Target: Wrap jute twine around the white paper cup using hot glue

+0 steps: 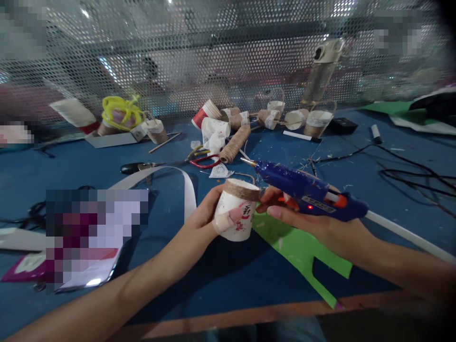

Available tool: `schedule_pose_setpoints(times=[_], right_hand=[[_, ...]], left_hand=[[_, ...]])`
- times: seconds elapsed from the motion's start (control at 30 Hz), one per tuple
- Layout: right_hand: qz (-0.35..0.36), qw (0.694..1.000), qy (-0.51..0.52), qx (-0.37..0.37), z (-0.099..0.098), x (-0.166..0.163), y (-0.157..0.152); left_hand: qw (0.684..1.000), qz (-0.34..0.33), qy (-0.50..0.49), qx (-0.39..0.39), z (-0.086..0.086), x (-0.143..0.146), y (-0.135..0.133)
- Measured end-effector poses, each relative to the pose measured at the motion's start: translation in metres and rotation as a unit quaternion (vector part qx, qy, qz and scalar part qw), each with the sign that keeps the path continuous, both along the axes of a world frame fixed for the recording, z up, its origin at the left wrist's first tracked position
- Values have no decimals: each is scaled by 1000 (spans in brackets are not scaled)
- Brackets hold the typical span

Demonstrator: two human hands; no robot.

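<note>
— What is the left hand (210,216) doing?

— It is closing around a white paper cup (237,209) with red print and a band of brown twine round its rim, holding it tilted at the centre of the frame, with a plaster showing on the thumb.

— And the right hand (295,216)?

— It is gripping a blue hot-glue gun (309,192) just right of the cup, with the metal nozzle pointing left above the twine band.

— What is lying around them?

— A bright green cut paper sheet (302,249) is lying on the blue table (107,156) beneath the right hand. Further up, a spool of brown twine (235,142) and red-handled scissors (204,161) are resting near each other. More wrapped paper cups (317,121) are sitting in the upper middle, against a perforated metal screen (213,57).
</note>
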State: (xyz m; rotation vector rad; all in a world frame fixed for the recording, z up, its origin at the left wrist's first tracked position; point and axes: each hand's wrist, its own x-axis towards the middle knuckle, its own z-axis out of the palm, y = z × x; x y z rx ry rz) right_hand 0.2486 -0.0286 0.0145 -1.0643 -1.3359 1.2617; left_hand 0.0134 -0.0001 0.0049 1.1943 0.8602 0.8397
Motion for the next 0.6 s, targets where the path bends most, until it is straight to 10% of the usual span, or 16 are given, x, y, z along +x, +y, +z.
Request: schedule_pose_setpoints(times=[0.6], right_hand=[[-51,980,-161,108,0,10,-8]], left_hand=[[994,-2,-90,-63,4,-6,-1]])
